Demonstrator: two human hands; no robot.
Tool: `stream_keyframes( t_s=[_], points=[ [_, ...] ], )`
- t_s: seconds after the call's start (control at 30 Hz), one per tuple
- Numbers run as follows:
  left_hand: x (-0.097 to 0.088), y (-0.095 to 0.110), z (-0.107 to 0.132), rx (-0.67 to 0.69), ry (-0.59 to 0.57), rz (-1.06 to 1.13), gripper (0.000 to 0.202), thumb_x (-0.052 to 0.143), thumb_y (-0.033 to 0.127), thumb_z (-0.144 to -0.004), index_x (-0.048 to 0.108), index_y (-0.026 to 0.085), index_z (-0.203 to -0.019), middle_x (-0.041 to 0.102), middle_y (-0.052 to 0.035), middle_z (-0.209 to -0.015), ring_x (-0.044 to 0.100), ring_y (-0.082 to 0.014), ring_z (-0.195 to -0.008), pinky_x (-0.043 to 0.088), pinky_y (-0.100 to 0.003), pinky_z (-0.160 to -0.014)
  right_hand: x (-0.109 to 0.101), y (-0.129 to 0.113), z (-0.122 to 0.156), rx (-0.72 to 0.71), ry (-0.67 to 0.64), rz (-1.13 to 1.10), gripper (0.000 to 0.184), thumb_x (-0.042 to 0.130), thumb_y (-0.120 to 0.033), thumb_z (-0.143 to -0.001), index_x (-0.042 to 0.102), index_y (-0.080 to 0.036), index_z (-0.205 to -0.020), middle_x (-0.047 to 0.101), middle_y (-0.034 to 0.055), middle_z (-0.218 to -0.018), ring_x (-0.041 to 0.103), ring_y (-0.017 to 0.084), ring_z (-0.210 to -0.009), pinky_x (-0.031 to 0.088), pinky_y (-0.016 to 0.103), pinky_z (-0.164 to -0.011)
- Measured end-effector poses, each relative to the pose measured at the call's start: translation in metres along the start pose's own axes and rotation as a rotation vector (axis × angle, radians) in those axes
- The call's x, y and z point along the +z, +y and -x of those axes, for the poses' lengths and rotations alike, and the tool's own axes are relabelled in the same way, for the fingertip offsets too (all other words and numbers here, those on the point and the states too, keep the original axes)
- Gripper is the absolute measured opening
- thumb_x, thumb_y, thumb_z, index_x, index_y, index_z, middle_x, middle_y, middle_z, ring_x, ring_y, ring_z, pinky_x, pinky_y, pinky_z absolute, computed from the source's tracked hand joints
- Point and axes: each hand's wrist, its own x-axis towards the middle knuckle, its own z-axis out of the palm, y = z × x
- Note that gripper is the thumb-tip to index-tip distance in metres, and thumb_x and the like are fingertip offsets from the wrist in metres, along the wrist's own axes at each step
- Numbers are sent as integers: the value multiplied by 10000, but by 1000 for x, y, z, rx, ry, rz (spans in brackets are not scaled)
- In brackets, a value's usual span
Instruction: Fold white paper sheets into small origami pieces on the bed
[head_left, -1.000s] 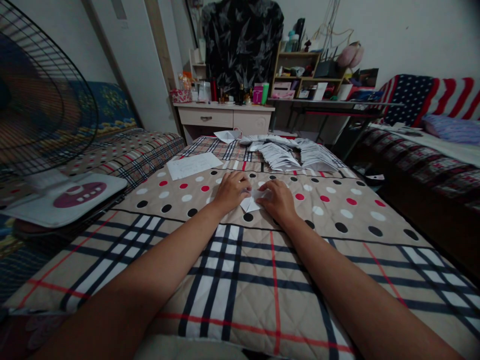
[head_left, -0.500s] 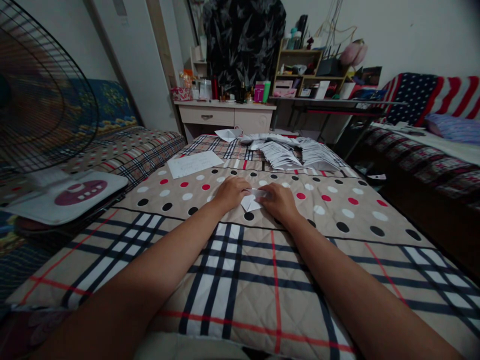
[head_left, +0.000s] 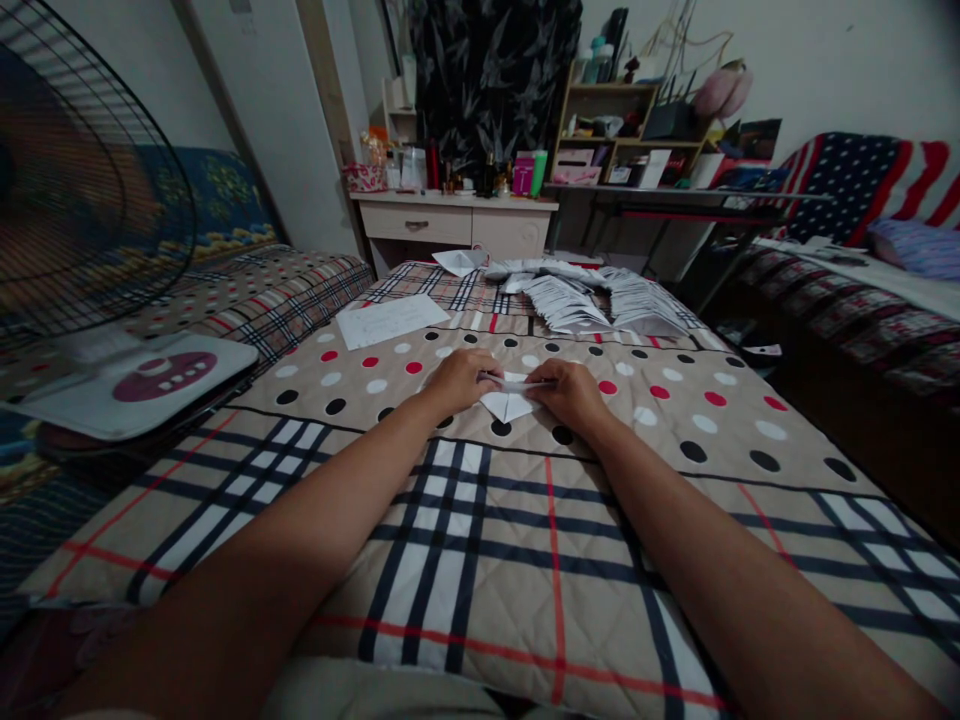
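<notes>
A small folded piece of white paper [head_left: 507, 404] lies on the dotted bedspread [head_left: 480, 520] between my hands, its pointed end towards me. My left hand [head_left: 465, 383] pinches the left end of its raised far edge. At the right end of that same edge, my right hand [head_left: 568, 390] grips the paper with fingers curled. Parts of the paper are hidden under the fingers. Beyond my left hand rests a flat white sheet [head_left: 391, 321] with faint marks on it. Fanned stacks of folded white papers [head_left: 570, 305] lie farther off to the right.
Another folded paper [head_left: 459, 262] lies at the bed's far edge. On the left stands a fan [head_left: 165, 380] with a wide base. A white dresser [head_left: 435, 225] and a shelf unit [head_left: 607, 145] are at the back. A second bed [head_left: 825, 285] is on the right.
My hands have moved slightly apart, and the paper's far edge shows more between them as a raised strip. The whole view has shifted a little.
</notes>
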Motion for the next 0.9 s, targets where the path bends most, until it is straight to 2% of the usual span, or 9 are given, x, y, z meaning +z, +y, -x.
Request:
stream_keyframes(
  t_s=[0.13, 0.23, 0.43, 0.57, 0.73, 0.83, 0.9],
  points=[
    [-4, 3, 1, 83, -32, -71, 180, 623, 44, -749, 735, 183, -756, 678, -23, -789, 617, -159, -786, 440, -278, -744, -2, -4, 3, -116, 3, 111, 184, 639, -80, -739, 767, -200, -791, 715, 37, -819, 639, 168, -733, 444, 261, -700],
    [-7, 4, 3, 129, -42, -151, 191, 633, 44, -759, 746, 198, -771, 689, -24, -807, 618, -172, -817, 427, -309, -780, -3, -7, 6, -170, -1, 164, 217, 610, -66, -762, 772, -209, -785, 714, 32, -828, 636, 161, -747, 432, 263, -733],
    [-9, 5, 7, 188, -88, -287, 235, 606, 50, -782, 754, 226, -832, 683, -28, -844, 602, -192, -849, 388, -343, -767, -6, -13, 12, -203, -27, 278, 297, 563, -28, -756, 775, -230, -804, 718, 30, -874, 636, 179, -829, 374, 303, -793],
    [-14, 12, 8, 210, -145, -344, 284, 565, 34, -777, 758, 226, -860, 678, -36, -855, 593, -201, -867, 366, -350, -748, -9, -22, 17, -177, -65, 358, 315, 540, -32, -750, 777, -232, -804, 712, 41, -915, 623, 198, -890, 339, 330, -801],
    [-21, 26, 13, 205, -171, -393, 238, 585, 86, -741, 761, 215, -835, 680, -45, -880, 587, -222, -892, 363, -373, -768, -12, -35, 21, -95, -91, 393, 228, 570, -140, -758, 774, -214, -827, 704, 59, -955, 592, 229, -929, 335, 354, -841],
    [-21, 34, 14, 138, -141, -381, 156, 598, 219, -798, 745, 184, -764, 675, -55, -875, 592, -220, -864, 381, -377, -778, -12, -40, 20, -33, -85, 392, 222, 555, -261, -832, 765, -194, -808, 704, 71, -969, 584, 239, -922, 352, 359, -828],
    [-18, 36, 12, 51, -107, -348, 247, 583, 322, -848, 732, 176, -716, 674, -58, -864, 597, -212, -846, 400, -364, -769, -10, -40, 18, 15, -70, 395, 282, 535, -338, -872, 754, -187, -780, 705, 77, -959, 588, 243, -905, 364, 365, -806]
  ],
)
